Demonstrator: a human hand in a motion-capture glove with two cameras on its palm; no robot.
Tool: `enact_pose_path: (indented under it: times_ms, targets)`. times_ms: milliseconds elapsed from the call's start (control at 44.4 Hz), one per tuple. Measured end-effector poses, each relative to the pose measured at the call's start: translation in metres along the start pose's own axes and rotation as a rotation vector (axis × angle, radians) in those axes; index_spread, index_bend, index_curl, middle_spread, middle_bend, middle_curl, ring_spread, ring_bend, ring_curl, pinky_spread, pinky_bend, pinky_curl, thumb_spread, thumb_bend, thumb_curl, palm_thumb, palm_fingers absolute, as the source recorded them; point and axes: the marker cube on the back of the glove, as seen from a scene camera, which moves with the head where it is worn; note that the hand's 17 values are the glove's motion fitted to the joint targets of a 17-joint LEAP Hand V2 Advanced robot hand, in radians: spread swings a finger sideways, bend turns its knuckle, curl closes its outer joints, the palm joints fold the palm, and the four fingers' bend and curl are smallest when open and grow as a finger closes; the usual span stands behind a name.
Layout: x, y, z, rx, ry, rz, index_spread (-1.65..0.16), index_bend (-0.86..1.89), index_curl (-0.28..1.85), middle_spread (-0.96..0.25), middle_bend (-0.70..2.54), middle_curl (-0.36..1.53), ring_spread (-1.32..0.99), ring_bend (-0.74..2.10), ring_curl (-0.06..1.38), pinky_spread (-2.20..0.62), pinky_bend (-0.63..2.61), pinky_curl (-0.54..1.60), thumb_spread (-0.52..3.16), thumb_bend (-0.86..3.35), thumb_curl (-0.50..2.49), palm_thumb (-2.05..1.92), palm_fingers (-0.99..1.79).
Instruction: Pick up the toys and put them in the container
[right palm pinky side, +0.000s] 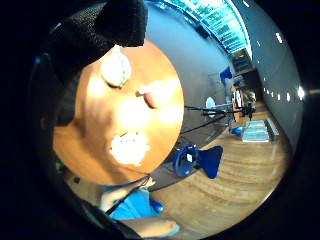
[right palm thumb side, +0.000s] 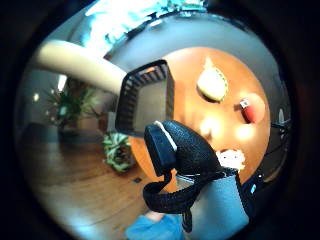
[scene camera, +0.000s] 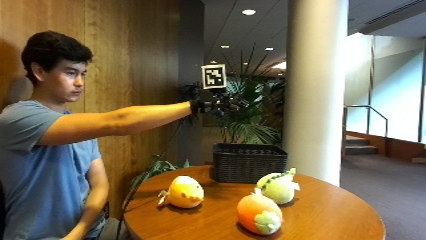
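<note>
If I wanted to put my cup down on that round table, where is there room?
The table is bare on the side toward the pillar, beyond the green toy. There is also bare wood at the near edge between the yellow toy and orange toy. It is crowded around the three toys in front of the basket.

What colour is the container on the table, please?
The container is a dark, nearly black woven basket; the outside view shows it best.

Three round plush toys sit on the one round wooden table (scene camera: 333, 215): a yellow chick-like one (scene camera: 184, 192), a pale green one with a spiked back (scene camera: 277, 186), and an orange one with a green patch (scene camera: 258, 214). One dark woven basket (scene camera: 248, 163) stands there too.
</note>
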Motion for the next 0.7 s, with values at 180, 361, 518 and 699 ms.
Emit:
enact_pose_path:
  times_ms: [180,361,518,699]
  targets:
    - [0.013,0.012,-0.003,-0.067,0.06,-0.029,-0.21,0.09,0.05,0.02,0.15,0.06,0.0,0.25,0.06,0.02,0.87,0.26,0.82,-0.01,0.05,-0.01,0.04]
    - [0.031,0.032,-0.002,-0.097,0.086,-0.011,-0.24,0.1,0.08,0.02,0.16,0.1,0.03,0.29,0.1,0.03,1.07,0.33,1.01,-0.02,0.1,-0.02,-0.06]
    - [0.059,0.059,0.013,-0.151,0.071,-0.105,-0.26,0.1,0.1,0.02,0.17,0.14,0.04,0.31,0.12,0.04,1.14,0.35,1.08,-0.03,0.13,-0.03,-0.09]
    - [0.085,0.094,0.047,-0.231,0.106,-0.088,-0.26,0.1,0.12,0.03,0.13,0.16,0.05,0.34,0.15,0.04,1.23,0.38,1.12,-0.02,0.16,-0.02,-0.13]
